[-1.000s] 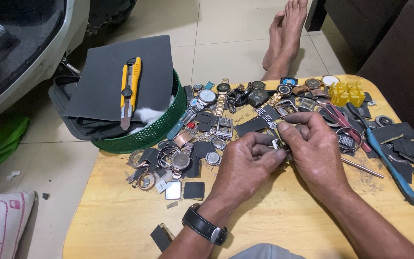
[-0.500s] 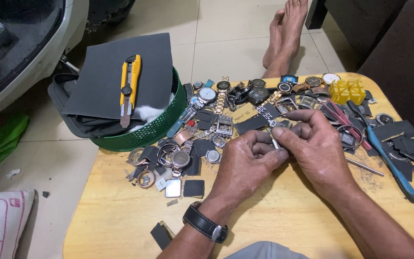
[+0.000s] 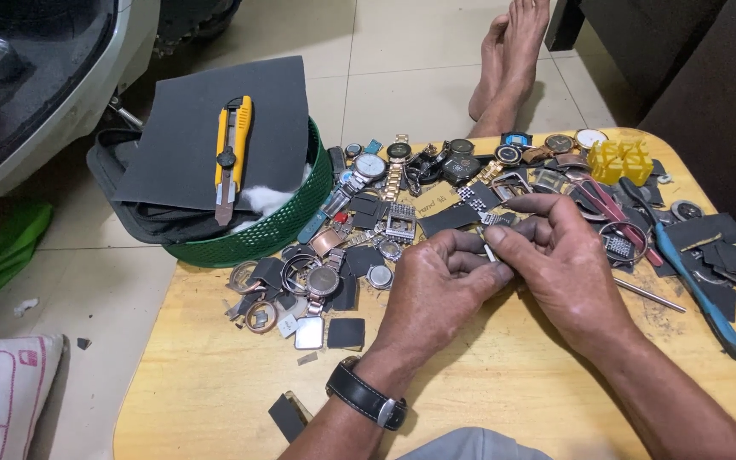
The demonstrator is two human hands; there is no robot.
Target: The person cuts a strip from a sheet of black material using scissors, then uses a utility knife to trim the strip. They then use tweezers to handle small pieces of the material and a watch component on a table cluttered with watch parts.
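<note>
My left hand (image 3: 440,285) and my right hand (image 3: 564,268) meet over the middle of a wooden table (image 3: 504,400). Together they pinch a small thin metal piece (image 3: 488,252) between fingertips; its exact kind is too small to tell. A black wristwatch (image 3: 366,393) sits on my left wrist. Just beyond my fingers lies a heap of watches and watch parts (image 3: 402,204), with metal bracelets, cases and dark square pieces.
A green basket (image 3: 274,226) at the table's left corner holds a dark sheet (image 3: 172,140) with a yellow utility knife (image 3: 232,153) on it. A blue-handled tool (image 3: 700,290) and a yellow plastic holder (image 3: 622,160) lie at the right. Someone's bare feet (image 3: 513,60) rest on the tiled floor beyond.
My hands have shifted slightly toward me, still working the small metal piece between the fingertips. Nothing else on the table has moved.
</note>
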